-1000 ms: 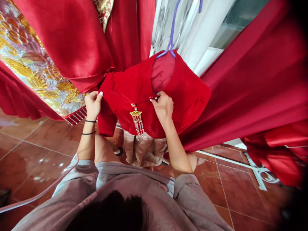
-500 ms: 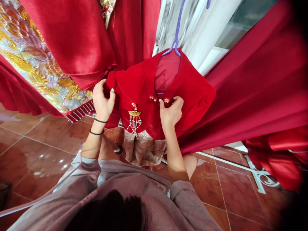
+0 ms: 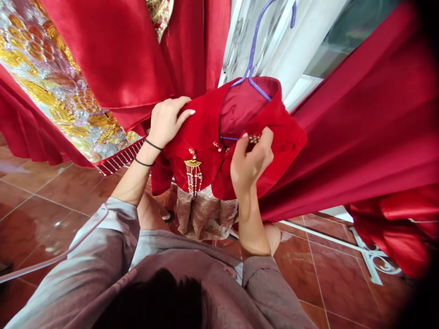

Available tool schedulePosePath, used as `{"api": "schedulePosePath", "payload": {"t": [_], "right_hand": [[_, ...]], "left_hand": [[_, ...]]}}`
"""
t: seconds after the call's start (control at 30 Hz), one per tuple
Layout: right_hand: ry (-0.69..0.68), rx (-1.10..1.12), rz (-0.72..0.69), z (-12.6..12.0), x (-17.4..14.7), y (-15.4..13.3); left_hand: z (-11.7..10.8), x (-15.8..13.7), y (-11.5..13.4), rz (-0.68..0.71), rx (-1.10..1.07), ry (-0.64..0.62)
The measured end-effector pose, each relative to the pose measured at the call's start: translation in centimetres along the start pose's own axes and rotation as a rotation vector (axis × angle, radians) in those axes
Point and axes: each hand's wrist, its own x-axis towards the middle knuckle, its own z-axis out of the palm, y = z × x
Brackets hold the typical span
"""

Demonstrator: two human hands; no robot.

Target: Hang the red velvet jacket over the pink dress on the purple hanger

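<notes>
A red velvet jacket hangs by its neck on a purple hanger. Its front bears beaded ornaments, among them a gold fan-shaped tassel. My left hand lies over the jacket's shoulder, thumb on the front and fingers along the top edge. Pinched in my right hand is the jacket's front edge beside a beaded clasp, pulled outward so that the neck opening gapes and shows the dark red lining. Pale pink shiny fabric shows below the jacket.
Red cloth and an embroidered gold and silver panel hang at the left. More red drapery spreads on the right, near a white scrolled metal stand. White fabric is behind the hanger. The floor is red tile.
My left hand has moved up and right from the sleeve onto the shoulder. My right hand has drawn the jacket's front edge up and right, widening the neck opening.
</notes>
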Motion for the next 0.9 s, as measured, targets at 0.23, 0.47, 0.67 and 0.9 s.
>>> {"api": "schedulePosePath", "payload": {"t": [0.23,0.47,0.67,0.9], "right_hand": [[-0.453,-0.281,0.163,1.3,-0.8,-0.6],[-0.168,-0.161,-0.07,4.5,-5.0,-0.4],[-0.252,0.088,-0.132,4.9,-1.1,3.2],[-0.261,0.006,-0.093,3.6,1.3,4.4]], "left_hand": [[0.2,2.3,-1.1,-0.079,-0.008,0.04],[0.2,1.7,-0.6,-0.048,0.025,0.034],[0.0,1.3,-0.5,-0.047,0.033,0.08],[0.7,1.2,-1.3,-0.099,0.036,0.119]]}}
